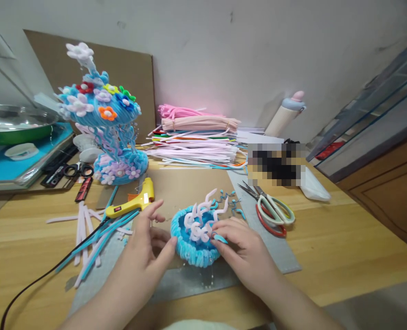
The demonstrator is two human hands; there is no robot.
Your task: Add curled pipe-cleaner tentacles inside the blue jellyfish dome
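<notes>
A round blue fuzzy bowl shape made of pipe cleaner sits on cardboard at the centre, with curled pale pink stems rising inside it. My left hand is at the bowl's left side, fingers apart and holding nothing, its thumb near the rim. At the right rim, my right hand pinches a small blue piece between thumb and fingers, close to the pink curls. Thin dark wires with blue tips lie just behind the right hand. A yellow glue gun rests beyond the left hand.
A tall blue flowered model stands at the back left. Bundled pipe cleaners are stacked by the wall. Scissors lie at the right, before a pale bottle. Loose strips and the glue gun's cord are at the left.
</notes>
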